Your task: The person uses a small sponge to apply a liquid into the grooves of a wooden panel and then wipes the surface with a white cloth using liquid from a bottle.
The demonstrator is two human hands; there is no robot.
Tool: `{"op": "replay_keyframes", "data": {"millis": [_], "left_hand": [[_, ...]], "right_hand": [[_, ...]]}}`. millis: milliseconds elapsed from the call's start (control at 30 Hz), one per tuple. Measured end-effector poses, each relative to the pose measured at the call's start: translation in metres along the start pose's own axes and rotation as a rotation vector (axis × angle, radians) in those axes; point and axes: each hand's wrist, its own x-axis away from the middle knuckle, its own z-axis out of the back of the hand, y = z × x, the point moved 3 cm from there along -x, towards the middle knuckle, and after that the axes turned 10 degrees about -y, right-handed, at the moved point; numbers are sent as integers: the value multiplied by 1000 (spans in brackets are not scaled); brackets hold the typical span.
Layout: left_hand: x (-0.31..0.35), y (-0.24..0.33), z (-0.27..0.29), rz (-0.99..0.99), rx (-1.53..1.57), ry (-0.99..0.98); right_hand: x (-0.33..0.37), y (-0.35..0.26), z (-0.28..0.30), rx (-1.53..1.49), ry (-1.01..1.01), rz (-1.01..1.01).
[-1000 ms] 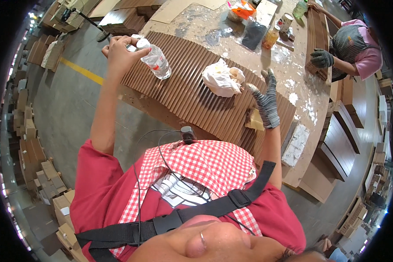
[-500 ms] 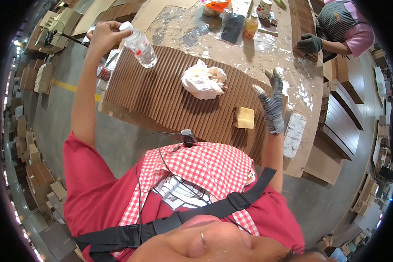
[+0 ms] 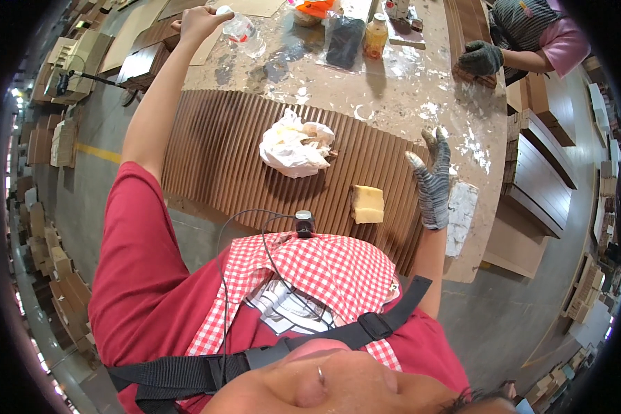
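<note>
My bare left hand (image 3: 201, 26) is stretched to the far left of the table, its fingers closed on the cap of a clear plastic bottle (image 3: 244, 37). The bottle is tilted, and its base is at or just above the table; I cannot tell which. My right hand (image 3: 432, 186), in a striped grey glove, has its fingers spread and nothing in it, over the right end of the ribbed brown panels (image 3: 214, 148). Left of that glove lies a yellow sponge block (image 3: 368, 205). A crumpled white bundle of cloth or plastic (image 3: 297, 146) rests mid-panel.
On the paint-spotted table (image 3: 400, 90) stand an amber bottle (image 3: 375, 37) and a dark phone-like slab in a clear bag (image 3: 345, 43). A white-smeared block (image 3: 461, 217) lies right of my glove. Across the table, a co-worker's gloved hand (image 3: 481, 58) touches brown boards.
My left hand has carried the bottle away from me, off the ribbed panels to the far side of the table. My right hand stays spread near the panels' right end.
</note>
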Motion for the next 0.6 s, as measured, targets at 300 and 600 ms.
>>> {"op": "replay_keyframes", "data": {"millis": [300, 600], "left_hand": [[-12, 13, -37, 10, -100, 24], [13, 26, -29, 18, -42, -156]], "right_hand": [[2, 13, 3, -16, -6, -56], [8, -3, -16, -154, 16, -107]]}}
